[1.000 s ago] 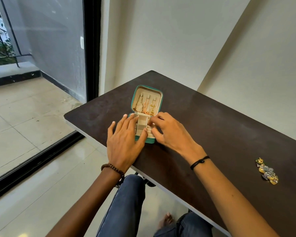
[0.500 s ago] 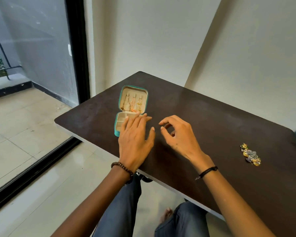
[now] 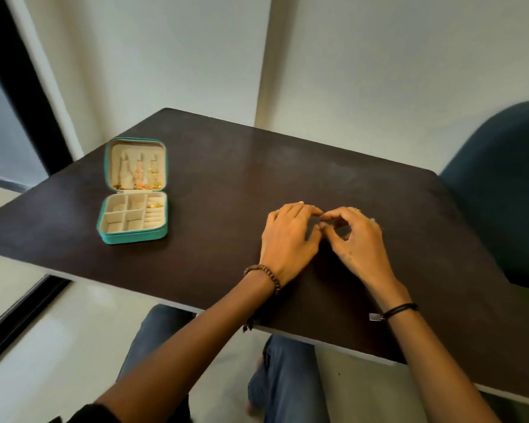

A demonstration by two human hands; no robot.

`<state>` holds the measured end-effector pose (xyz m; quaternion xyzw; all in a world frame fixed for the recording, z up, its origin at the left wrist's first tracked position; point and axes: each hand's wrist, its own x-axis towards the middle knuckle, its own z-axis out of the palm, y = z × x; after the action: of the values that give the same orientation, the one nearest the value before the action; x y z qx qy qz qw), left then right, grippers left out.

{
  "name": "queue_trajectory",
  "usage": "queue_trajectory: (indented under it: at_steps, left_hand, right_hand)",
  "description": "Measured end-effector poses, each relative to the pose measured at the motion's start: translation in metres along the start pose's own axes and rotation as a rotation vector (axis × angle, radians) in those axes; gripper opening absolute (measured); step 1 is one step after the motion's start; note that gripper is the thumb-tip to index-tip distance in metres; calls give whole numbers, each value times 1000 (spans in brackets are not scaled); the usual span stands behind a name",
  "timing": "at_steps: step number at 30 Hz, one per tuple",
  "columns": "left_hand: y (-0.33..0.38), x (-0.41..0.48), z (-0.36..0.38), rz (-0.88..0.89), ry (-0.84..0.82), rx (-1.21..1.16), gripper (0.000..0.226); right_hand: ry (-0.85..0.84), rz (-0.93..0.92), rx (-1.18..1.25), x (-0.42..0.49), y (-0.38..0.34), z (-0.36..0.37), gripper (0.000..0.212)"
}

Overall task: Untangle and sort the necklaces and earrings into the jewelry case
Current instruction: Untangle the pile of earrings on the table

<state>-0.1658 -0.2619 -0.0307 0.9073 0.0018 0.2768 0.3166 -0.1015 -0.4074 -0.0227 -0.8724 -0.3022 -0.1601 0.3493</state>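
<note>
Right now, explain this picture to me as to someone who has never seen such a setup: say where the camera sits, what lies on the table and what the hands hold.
There is no machine here: a person wears one camera on the head, so you look down along their arms. The left hand and right hand are close together over a dark table, fingertips nearly meeting. The left's fingers are relaxed; the right's thumb and forefinger curl toward each other, but whether they pinch anything is too small to tell. At the left stands an open teal jewelry case: gold necklaces hang in its lid, and one compartment of its base holds a gold piece. A blue chair stands at the right.
</note>
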Motion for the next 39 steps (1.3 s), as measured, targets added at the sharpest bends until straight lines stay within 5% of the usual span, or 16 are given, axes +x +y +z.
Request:
queue_trajectory:
  at_steps: [9,27,39]
  left_hand:
    - [33,26,65,31,-292,-117,37]
    - [32,33,85,154,-365,107,46]
    - [33,31,69,104,-252,-213,28]
  right_hand:
    - [110,248,-101,-26,64,-43,25]
    - [74,310,-81,-33,74,-44,3]
    - [75,461,677,-29,66,-51,13]
